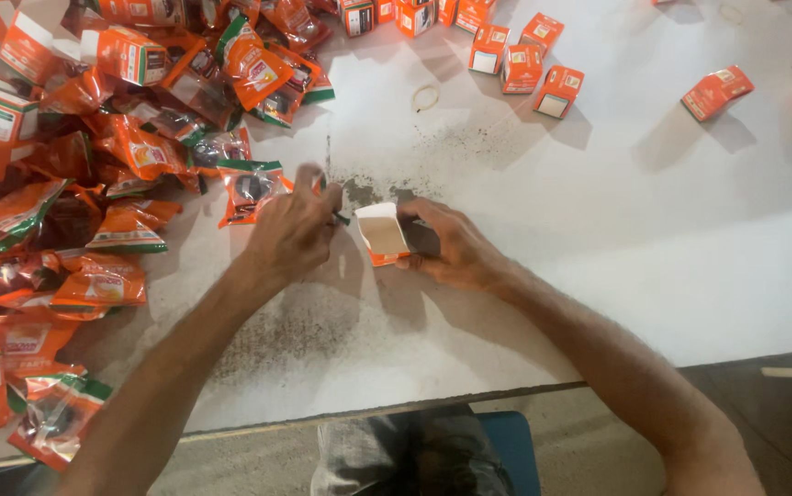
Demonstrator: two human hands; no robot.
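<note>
Right hand (455,248) grips open box (385,233) on tabletop (653,230), fingers wrapped round it. Left hand (293,230) fingers pinch a small dark item beside box mouth. Step: loading box. Next move, judged: align item with opening.

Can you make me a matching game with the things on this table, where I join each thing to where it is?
Things:
1. small open box
2. rubber band
3. pile of orange packets
4. closed orange boxes

Places:
A. heaped at the left of the table
B. in the right hand
C. lying alone on bare white table
D. scattered along the far edge

Pairs: 1-B, 2-C, 3-A, 4-D
</note>
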